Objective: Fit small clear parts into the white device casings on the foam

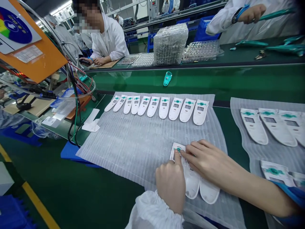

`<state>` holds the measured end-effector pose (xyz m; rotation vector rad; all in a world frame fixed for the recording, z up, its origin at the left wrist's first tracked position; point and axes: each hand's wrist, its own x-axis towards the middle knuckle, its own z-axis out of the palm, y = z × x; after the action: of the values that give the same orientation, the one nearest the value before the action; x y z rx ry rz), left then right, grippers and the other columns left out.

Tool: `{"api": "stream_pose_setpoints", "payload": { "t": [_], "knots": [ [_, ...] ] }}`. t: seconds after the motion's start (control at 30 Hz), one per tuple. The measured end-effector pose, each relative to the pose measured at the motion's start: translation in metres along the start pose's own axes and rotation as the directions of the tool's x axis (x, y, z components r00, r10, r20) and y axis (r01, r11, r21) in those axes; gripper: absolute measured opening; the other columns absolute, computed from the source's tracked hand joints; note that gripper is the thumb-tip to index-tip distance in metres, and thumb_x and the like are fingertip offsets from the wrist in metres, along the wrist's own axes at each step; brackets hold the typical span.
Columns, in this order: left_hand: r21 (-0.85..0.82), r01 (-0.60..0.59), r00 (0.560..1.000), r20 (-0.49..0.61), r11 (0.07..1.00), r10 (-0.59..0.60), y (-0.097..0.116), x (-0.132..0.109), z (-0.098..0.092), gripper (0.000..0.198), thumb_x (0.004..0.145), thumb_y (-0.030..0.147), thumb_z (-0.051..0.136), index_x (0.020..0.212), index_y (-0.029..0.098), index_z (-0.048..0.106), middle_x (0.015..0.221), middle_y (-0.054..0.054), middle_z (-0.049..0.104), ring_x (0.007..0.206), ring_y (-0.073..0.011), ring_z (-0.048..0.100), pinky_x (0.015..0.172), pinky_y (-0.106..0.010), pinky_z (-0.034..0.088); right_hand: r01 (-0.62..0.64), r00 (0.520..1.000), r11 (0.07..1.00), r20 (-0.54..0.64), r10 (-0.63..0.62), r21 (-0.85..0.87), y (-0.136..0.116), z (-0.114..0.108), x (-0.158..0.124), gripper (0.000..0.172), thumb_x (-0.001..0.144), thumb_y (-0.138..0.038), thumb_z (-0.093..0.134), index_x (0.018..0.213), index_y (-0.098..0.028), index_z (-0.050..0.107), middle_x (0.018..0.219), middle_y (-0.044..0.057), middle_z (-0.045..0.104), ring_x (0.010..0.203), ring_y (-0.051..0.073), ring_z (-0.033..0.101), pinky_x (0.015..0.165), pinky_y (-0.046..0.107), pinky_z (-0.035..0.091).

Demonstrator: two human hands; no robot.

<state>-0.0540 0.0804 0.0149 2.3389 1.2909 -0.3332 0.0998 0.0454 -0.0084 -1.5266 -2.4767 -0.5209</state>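
Observation:
My left hand (pixel 171 183) comes from a white sleeve at the bottom. Its index finger is stretched onto the teal emblem at the top of a white plastic device housing (pixel 191 184); its other fingers are curled. Across this housing and the white housing beside it (pixel 210 191) lies my right hand (pixel 203 159), fingers extended, fingertips by the same emblem. It hides much of both housings. Neither hand is visibly gripping anything. The housings rest on a ribbed foam sheet (pixel 133 143).
A row of white housings (pixel 164 108) with windows and teal emblems lines the sheet's far edge. More housings (pixel 254 126) lie on another sheet at right. A teal part (pixel 167 79) lies beyond. Cables (pixel 76 111) hang at left. Co-workers in white coats (pixel 111 38) sit opposite.

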Motion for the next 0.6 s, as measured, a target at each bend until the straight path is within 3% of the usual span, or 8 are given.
{"api": "stream_pose_setpoints", "payload": {
  "t": [0.1, 0.17, 0.23, 0.3, 0.37, 0.4, 0.47, 0.6],
  "knots": [
    [-0.096, -0.024, 0.999, -0.036, 0.995, 0.020, -0.006, 0.000, 0.001, 0.054, 0.095, 0.005, 0.039, 0.147, 0.017, 0.046, 0.079, -0.012, 0.073, 0.071, -0.0280, 0.069, 0.057, -0.032, 0.040, -0.026, 1.000, 0.998, 0.011, 0.026, 0.049, 0.002, -0.001, -0.001, 0.028, 0.088, -0.003, 0.044, 0.087, -0.015, 0.069, 0.077, 0.006, 0.059, 0.074, 0.022, 0.053, 0.071, 0.037, 0.036],
    [-0.331, -0.068, 0.994, -0.108, 0.941, 0.034, -0.014, -0.001, 0.000, 0.046, 0.099, 0.015, 0.038, 0.142, 0.017, 0.052, 0.072, -0.009, 0.069, 0.067, -0.0253, 0.065, 0.058, -0.032, 0.039, -0.060, 0.998, 0.989, 0.012, 0.059, 0.135, 0.004, -0.006, -0.001, 0.028, 0.093, -0.009, 0.043, 0.091, -0.016, 0.069, 0.078, 0.005, 0.060, 0.073, 0.021, 0.054, 0.070, 0.036, 0.038],
    [-0.685, -0.131, 0.985, -0.170, 0.717, 0.018, -0.021, -0.003, -0.003, 0.041, 0.102, 0.031, 0.039, 0.135, 0.017, 0.059, 0.060, -0.003, 0.060, 0.058, -0.0188, 0.056, 0.058, -0.030, 0.038, -0.115, 0.993, 0.959, 0.004, 0.118, 0.259, 0.007, -0.018, 0.001, 0.029, 0.098, -0.017, 0.040, 0.097, -0.018, 0.069, 0.080, 0.005, 0.061, 0.073, 0.020, 0.057, 0.068, 0.035, 0.041],
    [-0.935, -0.147, 0.988, -0.153, 0.323, 0.008, -0.024, -0.004, -0.008, 0.045, 0.101, 0.044, 0.041, 0.126, 0.015, 0.064, 0.052, 0.003, 0.048, 0.049, -0.0122, 0.044, 0.052, -0.025, 0.034, -0.193, 0.979, 0.898, 0.011, 0.205, 0.395, 0.006, -0.034, 0.006, 0.029, 0.101, -0.025, 0.039, 0.100, -0.021, 0.068, 0.083, 0.004, 0.063, 0.074, 0.018, 0.059, 0.065, 0.032, 0.045],
    [-0.995, -0.100, 0.995, -0.101, -0.021, 0.022, -0.023, -0.004, -0.014, 0.051, 0.099, 0.052, 0.041, 0.117, 0.011, 0.065, 0.047, 0.006, 0.040, 0.042, -0.0084, 0.031, 0.044, -0.021, 0.026, -0.252, 0.961, 0.820, 0.030, 0.276, 0.514, 0.003, -0.051, 0.012, 0.028, 0.102, -0.032, 0.040, 0.102, -0.025, 0.067, 0.087, 0.003, 0.065, 0.076, 0.017, 0.061, 0.063, 0.029, 0.048],
    [-0.989, -0.068, 0.997, -0.073, -0.134, 0.032, -0.020, -0.004, -0.016, 0.054, 0.097, 0.055, 0.042, 0.114, 0.009, 0.065, 0.046, 0.007, 0.039, 0.040, -0.0075, 0.026, 0.042, -0.020, 0.021, -0.263, 0.955, 0.789, 0.037, 0.293, 0.555, 0.000, -0.058, 0.015, 0.026, 0.102, -0.035, 0.042, 0.103, -0.026, 0.067, 0.090, 0.003, 0.066, 0.078, 0.017, 0.062, 0.063, 0.029, 0.049],
    [-0.965, -0.016, 0.998, -0.029, -0.262, 0.046, -0.012, -0.004, -0.020, 0.058, 0.095, 0.059, 0.045, 0.109, 0.007, 0.065, 0.044, 0.007, 0.039, 0.037, -0.0063, 0.021, 0.038, -0.020, 0.016, -0.252, 0.956, 0.761, 0.032, 0.292, 0.597, -0.008, -0.069, 0.020, 0.023, 0.100, -0.038, 0.046, 0.106, -0.028, 0.066, 0.097, 0.004, 0.067, 0.084, 0.018, 0.064, 0.065, 0.030, 0.052],
    [-0.946, -0.009, 0.999, -0.025, -0.323, 0.048, 0.005, -0.003, -0.018, 0.060, 0.089, 0.066, 0.052, 0.097, 0.008, 0.066, 0.043, 0.006, 0.040, 0.037, -0.0060, 0.026, 0.037, -0.019, 0.018, -0.230, 0.962, 0.787, 0.009, 0.274, 0.573, -0.019, -0.074, 0.023, 0.019, 0.096, -0.034, 0.051, 0.101, -0.025, 0.067, 0.100, 0.007, 0.067, 0.084, 0.021, 0.063, 0.066, 0.034, 0.053]
  ]
}}
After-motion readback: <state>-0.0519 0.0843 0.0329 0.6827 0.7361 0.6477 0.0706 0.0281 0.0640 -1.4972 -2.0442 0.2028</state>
